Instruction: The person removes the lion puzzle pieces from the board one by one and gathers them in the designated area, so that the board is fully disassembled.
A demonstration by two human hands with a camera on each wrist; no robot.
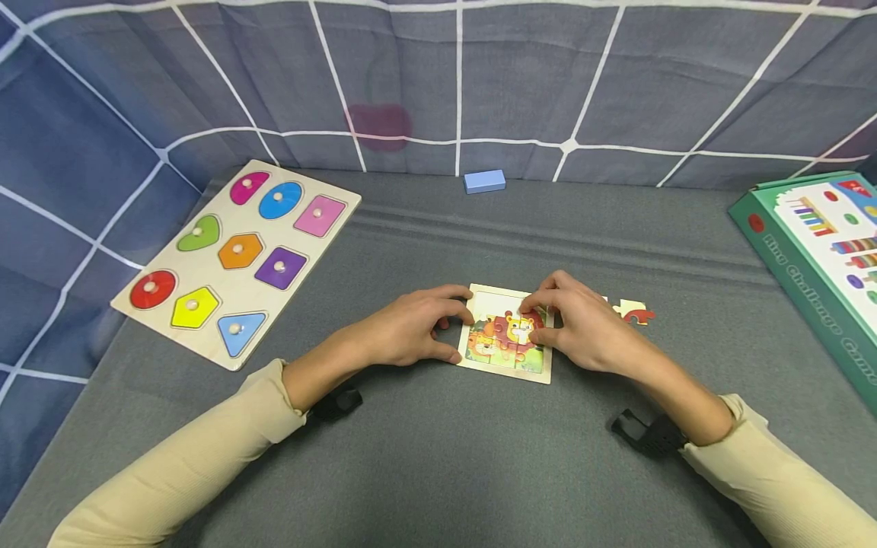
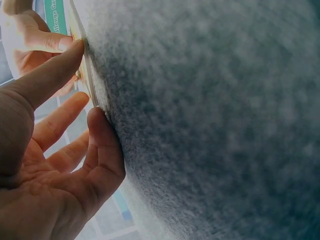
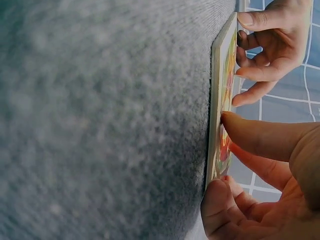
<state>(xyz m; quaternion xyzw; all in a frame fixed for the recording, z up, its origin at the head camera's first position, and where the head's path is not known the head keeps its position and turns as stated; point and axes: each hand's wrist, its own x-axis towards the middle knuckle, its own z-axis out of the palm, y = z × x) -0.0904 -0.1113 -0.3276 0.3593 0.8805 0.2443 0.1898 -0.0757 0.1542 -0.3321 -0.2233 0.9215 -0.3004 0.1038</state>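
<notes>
A small square wooden jigsaw puzzle (image 1: pixel 510 371) lies on the grey cloth, its lion picture partly filled and its upper part pale. My left hand (image 1: pixel 411 327) holds the puzzle's left side, thumb by the lower corner and fingertips by the upper one. From the right, my right hand (image 1: pixel 582 323) pinches a jigsaw piece (image 1: pixel 522 332) with a lion's face, low over the picture. The right wrist view shows the thumb and fingertips right at the puzzle (image 3: pixel 216 100). A loose yellow and red jigsaw piece (image 1: pixel 637 312) lies beyond my right hand, which partly hides another pale piece.
At the left lies a wooden board (image 1: pixel 240 293) with knobbed coloured shapes. A blue block (image 1: pixel 484 181) sits at the back by the checked curtain (image 1: pixel 521 84). On the far right stands a green game box (image 1: pixel 788 259).
</notes>
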